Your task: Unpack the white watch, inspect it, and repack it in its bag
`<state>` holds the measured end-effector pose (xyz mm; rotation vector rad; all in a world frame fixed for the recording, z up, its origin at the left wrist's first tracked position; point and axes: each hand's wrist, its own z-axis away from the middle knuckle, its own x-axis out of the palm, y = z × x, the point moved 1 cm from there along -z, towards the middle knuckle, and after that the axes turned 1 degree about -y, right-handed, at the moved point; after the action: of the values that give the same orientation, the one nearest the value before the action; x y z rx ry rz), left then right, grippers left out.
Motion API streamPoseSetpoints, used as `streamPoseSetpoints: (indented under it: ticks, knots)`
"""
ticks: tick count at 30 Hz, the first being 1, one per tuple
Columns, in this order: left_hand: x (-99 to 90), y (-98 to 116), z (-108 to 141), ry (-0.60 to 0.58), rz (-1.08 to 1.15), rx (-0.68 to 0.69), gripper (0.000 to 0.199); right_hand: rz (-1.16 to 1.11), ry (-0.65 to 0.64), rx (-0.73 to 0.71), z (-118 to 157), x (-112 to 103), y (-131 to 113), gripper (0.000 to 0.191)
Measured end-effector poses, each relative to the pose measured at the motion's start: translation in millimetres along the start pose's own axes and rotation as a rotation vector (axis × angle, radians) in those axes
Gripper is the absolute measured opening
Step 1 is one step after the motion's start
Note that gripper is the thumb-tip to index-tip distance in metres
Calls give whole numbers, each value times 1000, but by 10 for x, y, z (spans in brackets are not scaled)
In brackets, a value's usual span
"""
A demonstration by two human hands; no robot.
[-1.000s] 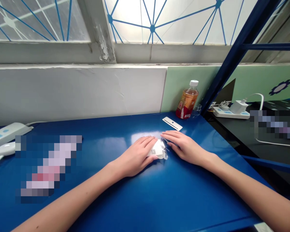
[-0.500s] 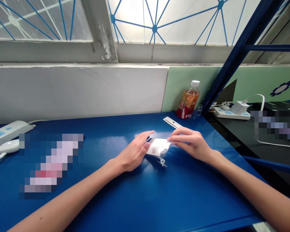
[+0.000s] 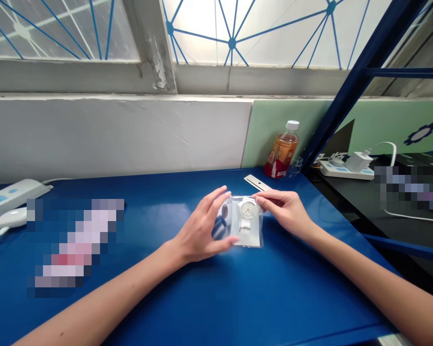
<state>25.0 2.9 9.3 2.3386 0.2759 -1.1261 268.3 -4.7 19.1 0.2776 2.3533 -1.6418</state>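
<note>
A clear plastic bag (image 3: 254,239) with a white wristwatch (image 3: 248,211) inside hangs over the middle of the blue table, its watch face toward me. Something small and dark, which I cannot make out, shows at the bag's left side. My right hand (image 3: 286,209) pinches the bag's upper right corner between thumb and fingers. On the left side, my left hand (image 3: 204,226) is open, fingers stretched up and thumb apart, around the bag's left edge. Its thumb tip overlaps the bag's lower left part.
Behind my right hand lies a flat white strip (image 3: 257,182). A drink bottle (image 3: 282,150) stands at the back by the wall. A white power strip (image 3: 16,194) and a white plug-like device (image 3: 10,218) lie at left, near a blurred-out object (image 3: 82,245). A blue post (image 3: 346,86) rises at right.
The bag has turned from lying tilted and glaring to facing me, so the watch now shows. My left hand's fingers and thumb have spread apart; my right hand keeps its pinch.
</note>
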Motion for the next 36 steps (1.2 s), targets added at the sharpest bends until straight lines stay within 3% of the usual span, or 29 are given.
streamPoseSetpoints:
  ticks: [3, 7, 12, 15, 18, 22, 36]
  knots:
    - [42, 28, -24, -88, -86, 57, 87, 27, 2, 48, -22, 71, 106, 27]
    - [77, 19, -48, -185, -94, -11, 82, 128, -41, 52, -27, 96, 171, 25]
    - [66, 22, -65, -227, -58, -58, 75, 609, -171, -293, 37, 13, 111, 31]
    - [54, 34, -66, -219, -58, -90, 76, 721, -378, -358, 77, -49, 65, 56]
    - [50, 37, -57, -228, -65, -112, 79, 751, -521, -335, 100, -80, 55, 79]
    - [55, 16, -44, -270, -72, -143, 86, 770, -591, -291, 109, -72, 94, 91]
    - [65, 9, -35, -367, -147, -169, 84, 867, -648, -293, 155, -39, 85, 89]
